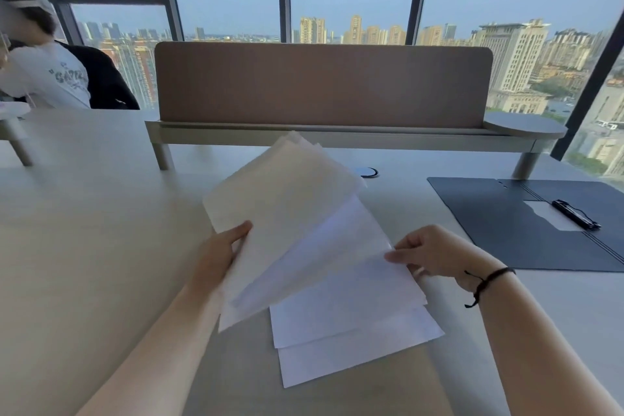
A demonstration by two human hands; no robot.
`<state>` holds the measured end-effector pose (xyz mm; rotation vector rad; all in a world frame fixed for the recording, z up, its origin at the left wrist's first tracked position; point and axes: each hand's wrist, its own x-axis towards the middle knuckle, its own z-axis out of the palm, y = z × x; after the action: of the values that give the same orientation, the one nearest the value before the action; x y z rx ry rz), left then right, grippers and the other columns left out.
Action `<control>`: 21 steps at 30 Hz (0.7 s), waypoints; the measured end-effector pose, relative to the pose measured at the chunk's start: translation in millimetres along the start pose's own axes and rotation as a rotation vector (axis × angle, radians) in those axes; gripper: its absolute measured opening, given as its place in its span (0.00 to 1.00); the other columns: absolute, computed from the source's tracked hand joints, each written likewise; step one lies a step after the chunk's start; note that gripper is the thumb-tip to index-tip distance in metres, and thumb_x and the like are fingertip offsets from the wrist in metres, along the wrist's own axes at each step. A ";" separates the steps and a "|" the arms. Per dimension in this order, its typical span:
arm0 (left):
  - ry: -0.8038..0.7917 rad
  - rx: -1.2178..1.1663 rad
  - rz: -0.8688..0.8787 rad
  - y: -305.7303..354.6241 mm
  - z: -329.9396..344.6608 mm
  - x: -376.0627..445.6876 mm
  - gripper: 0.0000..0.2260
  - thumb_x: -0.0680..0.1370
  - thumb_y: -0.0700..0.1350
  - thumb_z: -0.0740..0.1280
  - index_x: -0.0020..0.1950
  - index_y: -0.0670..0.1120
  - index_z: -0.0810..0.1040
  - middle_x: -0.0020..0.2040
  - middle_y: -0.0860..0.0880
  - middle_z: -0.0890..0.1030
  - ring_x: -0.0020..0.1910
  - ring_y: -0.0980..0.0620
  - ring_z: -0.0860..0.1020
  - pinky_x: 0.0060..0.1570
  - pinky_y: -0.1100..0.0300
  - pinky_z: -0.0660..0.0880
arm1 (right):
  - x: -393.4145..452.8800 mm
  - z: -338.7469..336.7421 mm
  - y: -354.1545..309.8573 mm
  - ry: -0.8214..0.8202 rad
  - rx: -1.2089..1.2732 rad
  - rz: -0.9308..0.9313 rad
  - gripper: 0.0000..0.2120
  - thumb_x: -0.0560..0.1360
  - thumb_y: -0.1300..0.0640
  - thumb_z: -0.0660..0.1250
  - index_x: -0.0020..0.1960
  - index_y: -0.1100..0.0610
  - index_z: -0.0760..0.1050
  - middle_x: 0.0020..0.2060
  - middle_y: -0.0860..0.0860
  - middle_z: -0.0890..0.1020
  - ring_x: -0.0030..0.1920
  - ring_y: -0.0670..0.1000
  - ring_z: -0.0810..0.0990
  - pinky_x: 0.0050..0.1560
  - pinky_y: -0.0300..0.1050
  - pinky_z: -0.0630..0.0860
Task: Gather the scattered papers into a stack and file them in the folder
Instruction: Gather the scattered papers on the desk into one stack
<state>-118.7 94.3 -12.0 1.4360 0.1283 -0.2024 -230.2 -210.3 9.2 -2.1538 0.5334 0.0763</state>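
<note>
My left hand (pixel 219 252) grips a bundle of white papers (pixel 287 199) by its left edge and holds it tilted up off the table. My right hand (pixel 429 255) pinches the right edge of a sheet (pixel 341 267) in the lower part of that bundle. Two more white sheets (pixel 354 341) lie flat on the table below, overlapping and skewed. A dark blue folder (pixel 506 216) lies open flat at the right, with a black clip (pixel 575 214) and a white pocket patch inside it.
A brown divider panel (pixel 320 84) on a raised shelf (pixel 337 137) runs across the back of the table. A round cable port (pixel 368 172) sits behind the papers. Another person (pixel 50 74) sits at the far left. Windows stand behind.
</note>
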 end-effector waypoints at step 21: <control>0.030 0.716 0.334 -19.8 17.5 -10.3 0.15 0.73 0.50 0.70 0.59 0.54 0.76 0.48 0.59 0.83 0.43 0.60 0.80 0.36 0.66 0.69 | 3.5 54.8 -20.4 -0.157 0.574 0.076 0.10 0.78 0.62 0.69 0.56 0.67 0.80 0.45 0.60 0.87 0.38 0.58 0.86 0.40 0.49 0.84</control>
<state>-133.6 75.3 -26.6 2.1448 -0.1804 0.0617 -211.3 -158.0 -9.2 -1.5541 0.4755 0.1176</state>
